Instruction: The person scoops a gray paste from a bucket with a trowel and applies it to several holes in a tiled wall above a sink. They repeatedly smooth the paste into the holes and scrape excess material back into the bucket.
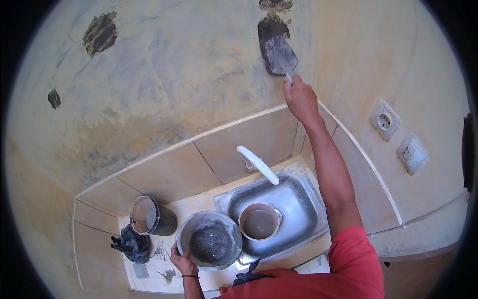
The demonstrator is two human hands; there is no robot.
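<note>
Up on the wall, my right hand [301, 99] is closed round the handle of a trowel [280, 54]. Its flat blade lies against a dark patch of wet mortar [271, 30] near the corner. Low down, my left hand [183, 260] grips the rim of a round grey bowl [183, 234], which has dark wet mortar in its bottom. The bowl stands at the left edge of the steel sink [311, 219], partly over its rim. Beside it in the basin is a small brown pot [259, 224] of murky liquid.
A white curved tap [259, 164] rises over the sink. Left of the bowl, the counter bears a dark bucket [164, 222], a black plastic bag [133, 244] and small loose pieces [160, 250]. A socket [384, 121] and a switch [413, 153] sit on the right wall.
</note>
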